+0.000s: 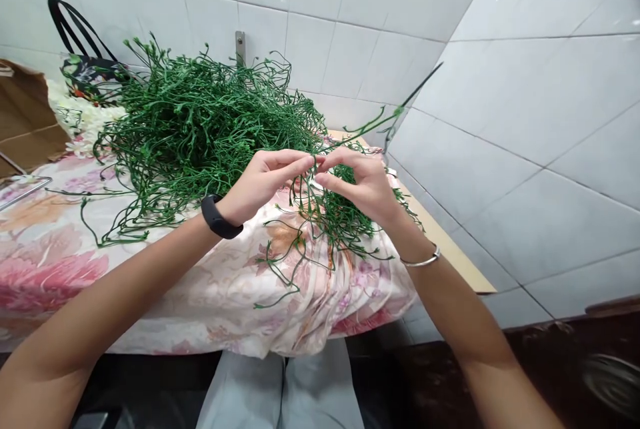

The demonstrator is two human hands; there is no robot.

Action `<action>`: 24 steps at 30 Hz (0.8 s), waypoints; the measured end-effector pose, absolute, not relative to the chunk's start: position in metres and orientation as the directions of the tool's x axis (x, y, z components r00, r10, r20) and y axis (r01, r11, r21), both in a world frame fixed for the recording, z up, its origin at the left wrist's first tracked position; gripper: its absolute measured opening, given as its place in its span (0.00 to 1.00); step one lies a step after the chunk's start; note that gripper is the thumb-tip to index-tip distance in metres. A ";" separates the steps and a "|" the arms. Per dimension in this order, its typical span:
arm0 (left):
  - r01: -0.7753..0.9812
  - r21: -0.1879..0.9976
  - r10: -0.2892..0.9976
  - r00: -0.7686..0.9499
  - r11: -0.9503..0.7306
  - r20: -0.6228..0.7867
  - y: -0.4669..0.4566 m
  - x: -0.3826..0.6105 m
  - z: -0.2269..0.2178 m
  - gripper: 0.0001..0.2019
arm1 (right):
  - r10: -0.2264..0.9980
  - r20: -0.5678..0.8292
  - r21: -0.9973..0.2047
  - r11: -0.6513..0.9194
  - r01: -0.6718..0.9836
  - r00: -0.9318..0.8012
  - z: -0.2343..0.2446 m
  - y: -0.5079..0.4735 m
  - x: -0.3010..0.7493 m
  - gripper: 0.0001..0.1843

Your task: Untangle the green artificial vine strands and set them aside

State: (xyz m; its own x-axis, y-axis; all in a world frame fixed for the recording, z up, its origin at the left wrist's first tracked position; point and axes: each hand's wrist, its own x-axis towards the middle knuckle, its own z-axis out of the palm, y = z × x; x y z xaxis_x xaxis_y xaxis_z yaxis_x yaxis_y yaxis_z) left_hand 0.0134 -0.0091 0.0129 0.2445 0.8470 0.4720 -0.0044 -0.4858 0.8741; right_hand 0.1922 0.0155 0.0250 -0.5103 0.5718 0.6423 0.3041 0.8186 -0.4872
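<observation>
My left hand [273,175], with a black band at the wrist, pinches a thin green plastic flower stem [373,123] between thumb and fingertips. The stem slants up to the right behind my other hand, with small branches and a long dark end. My right hand [363,182], a silver bangle on its wrist, meets the left at the fingertips, its thumb and forefinger closed around the same stem. A small white bit shows by its thumb, too small to name. Beneath the hands lies a smaller heap of green stems [345,215], partly covered by the right hand.
A large tangled pile of green stems [210,115] fills the table's back left. White artificial flowers [93,119], a cardboard box [30,115] and a black-handled floral bag [93,72] stand beyond it. Floral cloth [175,302] covers the table. Tiled walls [540,102] rise behind and right.
</observation>
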 end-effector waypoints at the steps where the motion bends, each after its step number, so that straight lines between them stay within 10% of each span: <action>1: 0.002 0.875 0.847 0.252 -0.484 0.468 -0.009 0.014 0.012 0.12 | 0.561 0.642 -0.481 0.825 0.296 -0.522 0.023 0.016 0.192 0.09; 12: -0.082 0.827 0.830 -0.013 -0.556 0.557 -0.006 0.001 0.025 0.11 | 0.548 0.728 -0.372 0.821 0.434 -0.413 0.035 0.016 0.208 0.06; 24: -0.192 0.726 0.748 -0.084 -0.660 0.658 -0.002 -0.013 0.029 0.13 | 0.765 0.604 -0.254 0.449 0.856 -0.222 0.034 0.040 0.236 0.08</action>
State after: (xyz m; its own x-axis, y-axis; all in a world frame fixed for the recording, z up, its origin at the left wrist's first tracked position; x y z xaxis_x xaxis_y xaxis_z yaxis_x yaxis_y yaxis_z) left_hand -0.0135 -0.0018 0.0286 -0.0838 0.7483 0.6581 -0.1924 -0.6601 0.7261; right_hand 0.2357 0.0398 0.0337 -0.2223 0.7650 0.6044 0.8564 0.4495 -0.2540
